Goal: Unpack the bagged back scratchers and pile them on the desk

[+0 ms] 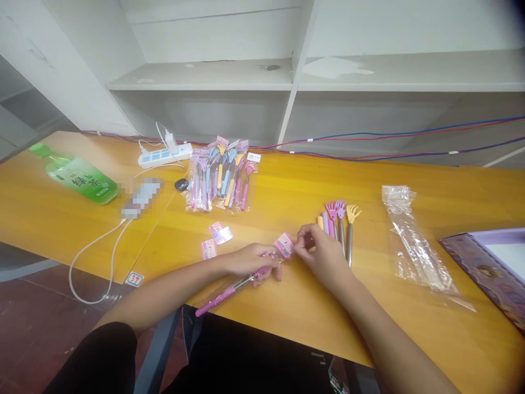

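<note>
My left hand (256, 261) is closed round the upper end of a pink back scratcher (221, 301) in a clear sleeve, its handle slanting down past the table's front edge. A pink printed card (284, 245) lies at the sleeve's top. My right hand (318, 249) pinches at the card's right corner with thumb and forefinger. Two more small cards (220, 233) rest on the table left of my hands. Several unwrapped scratchers (350, 235), with pink, purple and yellow heads, lie just behind my right hand.
Several bagged scratchers (223, 178) lie at the back. Clear empty sleeves (418, 241) and a patterned box (488, 268) are at the right. On the left are a green bottle (82, 175), a power strip (164, 154), a blurred-out device (141, 198) with a white cable and a dark mouse-like object (181, 185).
</note>
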Demonstrator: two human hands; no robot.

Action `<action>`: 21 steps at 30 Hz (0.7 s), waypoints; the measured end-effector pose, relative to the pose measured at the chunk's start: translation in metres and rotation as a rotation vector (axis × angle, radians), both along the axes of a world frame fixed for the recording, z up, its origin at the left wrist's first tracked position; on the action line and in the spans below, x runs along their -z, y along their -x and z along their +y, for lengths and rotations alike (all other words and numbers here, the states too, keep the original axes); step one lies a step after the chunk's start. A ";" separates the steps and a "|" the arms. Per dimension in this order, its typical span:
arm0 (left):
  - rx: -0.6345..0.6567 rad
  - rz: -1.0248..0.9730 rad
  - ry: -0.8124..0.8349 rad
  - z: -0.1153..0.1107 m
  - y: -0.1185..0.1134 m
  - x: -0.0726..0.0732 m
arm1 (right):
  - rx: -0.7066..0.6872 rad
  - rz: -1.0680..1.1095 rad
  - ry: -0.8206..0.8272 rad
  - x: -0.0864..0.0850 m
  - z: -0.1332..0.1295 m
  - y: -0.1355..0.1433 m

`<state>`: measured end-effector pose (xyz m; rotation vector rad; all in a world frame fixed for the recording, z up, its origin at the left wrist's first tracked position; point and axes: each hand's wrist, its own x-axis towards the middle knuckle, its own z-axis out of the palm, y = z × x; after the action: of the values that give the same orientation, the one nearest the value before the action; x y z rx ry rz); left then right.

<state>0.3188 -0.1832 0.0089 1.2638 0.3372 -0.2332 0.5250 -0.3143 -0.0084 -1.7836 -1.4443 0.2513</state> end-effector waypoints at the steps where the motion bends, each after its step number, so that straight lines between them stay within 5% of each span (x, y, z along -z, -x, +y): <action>1: -0.010 -0.009 0.046 0.001 0.000 0.002 | 0.005 0.034 0.005 -0.001 -0.002 -0.003; 6: -0.030 -0.002 0.145 0.003 -0.003 0.007 | -0.075 0.078 0.003 -0.006 -0.008 -0.014; 11: -0.026 -0.016 0.133 0.004 -0.002 0.009 | -0.059 0.146 -0.010 -0.007 -0.011 -0.019; 17: -0.051 -0.038 0.128 0.003 -0.003 0.008 | -0.256 0.294 -0.004 -0.020 -0.007 -0.020; 21: -0.053 -0.050 0.113 0.002 -0.002 0.007 | -0.255 0.274 0.050 -0.025 -0.007 -0.020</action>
<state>0.3213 -0.1813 0.0017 1.1459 0.3102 -0.1725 0.5450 -0.3217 0.0163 -1.5313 -1.4724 0.6430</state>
